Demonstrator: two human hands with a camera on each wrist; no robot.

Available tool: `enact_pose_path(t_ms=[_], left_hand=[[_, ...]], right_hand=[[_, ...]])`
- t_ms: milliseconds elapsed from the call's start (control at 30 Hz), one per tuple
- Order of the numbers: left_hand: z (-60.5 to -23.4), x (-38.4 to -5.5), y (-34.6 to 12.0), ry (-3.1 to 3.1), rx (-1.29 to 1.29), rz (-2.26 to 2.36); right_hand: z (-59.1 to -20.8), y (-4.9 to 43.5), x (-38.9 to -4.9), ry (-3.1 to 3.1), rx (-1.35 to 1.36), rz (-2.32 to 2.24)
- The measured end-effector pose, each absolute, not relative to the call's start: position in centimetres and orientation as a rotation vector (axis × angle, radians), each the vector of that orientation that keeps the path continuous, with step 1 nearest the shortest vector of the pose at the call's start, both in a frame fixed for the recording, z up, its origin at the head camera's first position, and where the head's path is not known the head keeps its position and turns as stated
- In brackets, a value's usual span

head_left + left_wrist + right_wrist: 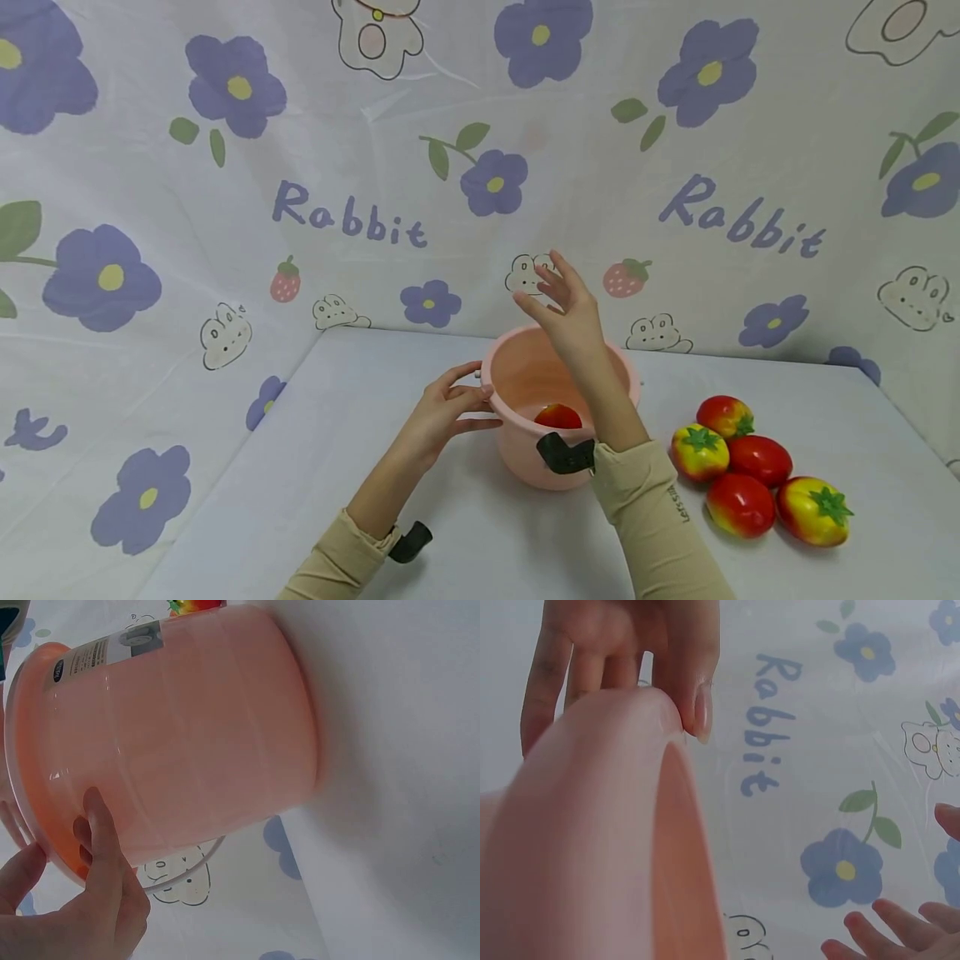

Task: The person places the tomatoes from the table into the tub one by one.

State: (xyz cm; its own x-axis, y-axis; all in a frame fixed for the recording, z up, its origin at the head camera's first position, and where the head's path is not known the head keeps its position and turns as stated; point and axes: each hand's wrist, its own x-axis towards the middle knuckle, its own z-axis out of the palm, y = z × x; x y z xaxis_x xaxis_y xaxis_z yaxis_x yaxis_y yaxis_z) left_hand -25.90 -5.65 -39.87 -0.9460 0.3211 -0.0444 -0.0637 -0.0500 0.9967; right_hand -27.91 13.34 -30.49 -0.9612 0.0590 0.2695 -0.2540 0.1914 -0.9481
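A pink bucket [536, 454] stands upright on the table, with a red-and-yellow fruit [558, 416] lying inside at the bottom. My left hand [442, 412] grips the bucket's rim at its left side. In the left wrist view, the thumb of that hand [105, 900] is at the rim and the fingers lie against the outer wall. Above the bucket's opening, my right hand [566, 312] is raised with its fingers spread and holds nothing. Its fingertips [859, 930] show at the lower right of the right wrist view.
Several red-and-yellow fruits [759, 461], some showing green leafy tops, lie grouped on the white table [300, 500] right of the bucket. A thin handle [187, 874] hangs along the bucket's far side. A cloth with flowers and rabbits [360, 150] hangs behind the table.
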Motion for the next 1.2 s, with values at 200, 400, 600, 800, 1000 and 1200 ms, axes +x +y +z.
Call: enact_pose_path(t_ms=[200,400,600,800,1000,1200], left_hand=[[-39.7,-25.9,-5.6,1.963,0.285,2.077],[-39.7,-25.9,-5.5,1.963,0.276,2.076],[-39.8,-25.9,-5.5,1.948,0.276,2.089],[-39.9,-25.9,-5.4,1.967,0.279,2.079],[-39.9,-25.9,-5.3,1.975,0.267,2.081],[-39.9,-25.8,-5.4,1.972,0.26,2.089]], right_hand=[[-30.4,13.6,-27.8,-2.205,0.199,1.853],[-30.5,14.0,-27.5,-2.195,0.214,1.871],[-30.8,14.6,-27.5,-2.189,0.188,1.866],[-31.0,15.5,-27.2,-2.198,0.172,1.835],[-31.5,16.9,-26.6,-2.237,0.142,1.789],[-32.1,18.2,-25.9,-2.252,0.091,1.728]])
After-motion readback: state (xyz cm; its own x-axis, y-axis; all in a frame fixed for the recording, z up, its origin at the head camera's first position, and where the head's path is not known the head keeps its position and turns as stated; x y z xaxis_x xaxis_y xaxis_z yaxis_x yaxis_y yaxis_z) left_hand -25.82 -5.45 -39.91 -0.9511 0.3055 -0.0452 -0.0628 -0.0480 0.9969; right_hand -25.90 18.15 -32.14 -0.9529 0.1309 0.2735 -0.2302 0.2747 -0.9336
